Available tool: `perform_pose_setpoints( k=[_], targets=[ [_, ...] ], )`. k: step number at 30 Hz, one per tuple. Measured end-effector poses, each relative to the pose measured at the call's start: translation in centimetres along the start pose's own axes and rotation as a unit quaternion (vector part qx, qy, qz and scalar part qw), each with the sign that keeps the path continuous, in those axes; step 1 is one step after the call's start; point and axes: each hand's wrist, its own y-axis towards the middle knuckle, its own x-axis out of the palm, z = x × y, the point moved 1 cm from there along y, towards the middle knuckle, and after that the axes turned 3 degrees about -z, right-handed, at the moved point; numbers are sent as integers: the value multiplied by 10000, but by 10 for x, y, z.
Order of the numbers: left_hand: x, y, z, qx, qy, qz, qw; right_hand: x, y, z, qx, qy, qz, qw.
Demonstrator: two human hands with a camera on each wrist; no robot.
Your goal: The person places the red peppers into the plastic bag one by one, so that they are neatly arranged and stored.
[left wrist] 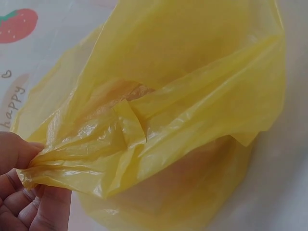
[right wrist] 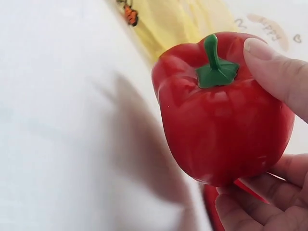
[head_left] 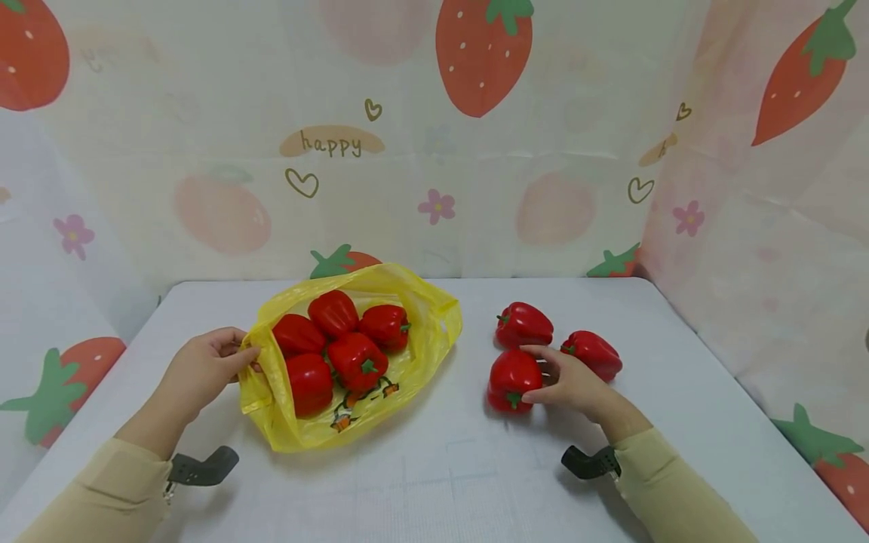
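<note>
Head view: on the white table (head_left: 434, 490) I see a yellow bag (head_left: 428, 354) gaping, its left edge pinched by the left hand (head_left: 210, 366). Well apart to its right, the right hand (head_left: 573, 385) grips a red pepper (head_left: 509, 373) between thumb and fingers, stem (right wrist: 216, 72) toward the person; the bag's right rim (head_left: 451, 317) stands between it and five bagged peppers (head_left: 356, 358). Two loose peppers (head_left: 526, 326) lie just beyond.

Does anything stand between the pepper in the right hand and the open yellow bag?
Nothing visible does: in the head view, only tabletop shows between the red pepper in the right hand and the yellow bag.
</note>
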Motion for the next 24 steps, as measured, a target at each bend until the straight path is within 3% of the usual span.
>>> perform_pose_setpoints(
  k=[18,24],
  targets=[
    [-2,1,-3,-11,-29,-13,10000,-17,11,-54,-723,370,45,9967],
    [-6,0,-4,28,-76,3,10000,-13,19,-76,-526,311,239,9978]
  ],
)
